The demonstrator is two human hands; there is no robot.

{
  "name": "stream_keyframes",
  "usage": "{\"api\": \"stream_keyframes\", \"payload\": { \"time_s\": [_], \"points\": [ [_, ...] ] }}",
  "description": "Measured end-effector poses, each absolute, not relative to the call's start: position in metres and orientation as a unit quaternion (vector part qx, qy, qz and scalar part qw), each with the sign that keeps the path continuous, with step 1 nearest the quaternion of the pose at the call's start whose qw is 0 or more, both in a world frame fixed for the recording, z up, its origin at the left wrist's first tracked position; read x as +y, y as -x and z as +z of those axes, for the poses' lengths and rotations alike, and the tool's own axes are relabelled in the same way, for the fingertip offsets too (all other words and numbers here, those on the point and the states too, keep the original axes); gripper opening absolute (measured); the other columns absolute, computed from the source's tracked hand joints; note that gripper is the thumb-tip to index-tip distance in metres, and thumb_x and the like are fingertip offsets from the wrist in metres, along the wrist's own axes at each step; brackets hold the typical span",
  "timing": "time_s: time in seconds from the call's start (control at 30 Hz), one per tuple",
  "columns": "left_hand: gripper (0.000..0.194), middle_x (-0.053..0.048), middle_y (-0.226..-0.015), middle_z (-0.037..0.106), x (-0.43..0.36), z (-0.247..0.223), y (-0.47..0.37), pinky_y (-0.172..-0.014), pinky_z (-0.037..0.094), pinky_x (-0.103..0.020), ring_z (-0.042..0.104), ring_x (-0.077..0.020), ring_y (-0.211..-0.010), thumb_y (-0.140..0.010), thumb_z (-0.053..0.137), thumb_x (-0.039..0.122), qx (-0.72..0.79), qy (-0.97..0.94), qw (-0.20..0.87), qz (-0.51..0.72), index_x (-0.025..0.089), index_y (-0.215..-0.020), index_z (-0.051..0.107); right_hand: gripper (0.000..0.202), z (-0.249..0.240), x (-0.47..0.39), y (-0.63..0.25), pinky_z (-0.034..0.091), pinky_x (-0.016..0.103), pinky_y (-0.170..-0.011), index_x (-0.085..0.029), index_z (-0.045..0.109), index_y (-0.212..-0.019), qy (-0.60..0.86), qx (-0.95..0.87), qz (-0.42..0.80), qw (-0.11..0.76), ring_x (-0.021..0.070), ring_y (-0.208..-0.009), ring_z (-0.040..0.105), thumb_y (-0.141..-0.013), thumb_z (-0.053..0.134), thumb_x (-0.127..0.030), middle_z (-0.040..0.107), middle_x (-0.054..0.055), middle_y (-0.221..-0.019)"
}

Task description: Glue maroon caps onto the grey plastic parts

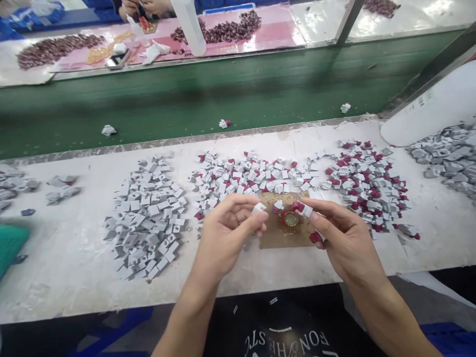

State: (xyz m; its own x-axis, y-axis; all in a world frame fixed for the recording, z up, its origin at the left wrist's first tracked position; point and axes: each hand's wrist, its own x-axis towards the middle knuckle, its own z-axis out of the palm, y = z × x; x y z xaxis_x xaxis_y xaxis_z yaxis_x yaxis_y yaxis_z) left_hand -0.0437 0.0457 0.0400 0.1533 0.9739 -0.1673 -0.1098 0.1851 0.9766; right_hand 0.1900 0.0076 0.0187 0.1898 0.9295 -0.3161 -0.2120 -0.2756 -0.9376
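Note:
My left hand pinches a small light-grey plastic block between thumb and fingers. In my right hand, thumb and forefinger grip a grey-and-maroon plastic piece. A second maroon-tipped piece is tucked lower in that hand's fingers. Both hands hover over a brown board, a short gap apart. On the board lies a round ring-shaped part with a wet-looking surface around it. One loose grey piece is near the ring.
Plain grey blocks are heaped at left; grey-and-maroon pieces lie at right and behind the board. A green basket stands far left. Beyond runs a green belt carrying a few pieces. Another person's hands work across it.

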Motion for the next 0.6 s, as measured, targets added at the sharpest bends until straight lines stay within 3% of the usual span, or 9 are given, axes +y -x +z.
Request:
{"api": "stream_keyframes", "payload": {
  "time_s": [0.1, 0.2, 0.3, 0.6],
  "points": [
    [0.018, 0.002, -0.078, 0.085, 0.045, 0.034, 0.023, -0.073, 0.070, -0.019, 0.083, -0.0124, -0.073, -0.095, 0.099, 0.019, 0.478, -0.394, 0.656, 0.432, 0.024, -0.105, 0.085, 0.018, 0.021, 0.009, -0.188, 0.053, 0.019, -0.046, -0.039, 0.100, -0.108, 0.553, -0.310, 0.560, 0.533, 0.0110, -0.060, 0.063, -0.092, 0.104, -0.047, 0.085, 0.003, -0.084],
    [0.017, -0.001, -0.097, 0.091, 0.044, 0.034, 0.013, -0.086, 0.073, -0.021, 0.088, -0.0142, -0.087, -0.098, 0.100, 0.025, 0.453, -0.359, 0.696, 0.425, 0.024, -0.104, 0.084, 0.016, 0.021, 0.011, -0.189, 0.054, 0.018, -0.048, -0.040, 0.100, -0.109, 0.542, -0.314, 0.563, 0.538, 0.0112, -0.062, 0.067, -0.095, 0.102, -0.046, 0.089, 0.004, -0.090],
    [0.013, -0.002, -0.111, 0.093, 0.044, 0.033, 0.007, -0.095, 0.072, -0.022, 0.089, -0.0154, -0.103, -0.099, 0.100, 0.025, 0.425, -0.360, 0.708, 0.433, 0.025, -0.104, 0.087, 0.015, 0.020, 0.012, -0.188, 0.053, 0.018, -0.046, -0.040, 0.101, -0.108, 0.540, -0.320, 0.560, 0.541, 0.0109, -0.058, 0.064, -0.094, 0.102, -0.045, 0.087, 0.003, -0.082],
    [0.017, 0.000, -0.098, 0.092, 0.047, 0.027, 0.001, -0.086, 0.072, -0.020, 0.088, -0.0138, -0.094, -0.093, 0.104, 0.020, 0.427, -0.362, 0.703, 0.439, 0.027, -0.098, 0.090, 0.011, 0.021, 0.013, -0.190, 0.052, 0.021, -0.046, -0.039, 0.101, -0.107, 0.532, -0.349, 0.558, 0.532, 0.0113, -0.053, 0.061, -0.096, 0.101, -0.041, 0.080, 0.001, -0.069]
  ]
}}
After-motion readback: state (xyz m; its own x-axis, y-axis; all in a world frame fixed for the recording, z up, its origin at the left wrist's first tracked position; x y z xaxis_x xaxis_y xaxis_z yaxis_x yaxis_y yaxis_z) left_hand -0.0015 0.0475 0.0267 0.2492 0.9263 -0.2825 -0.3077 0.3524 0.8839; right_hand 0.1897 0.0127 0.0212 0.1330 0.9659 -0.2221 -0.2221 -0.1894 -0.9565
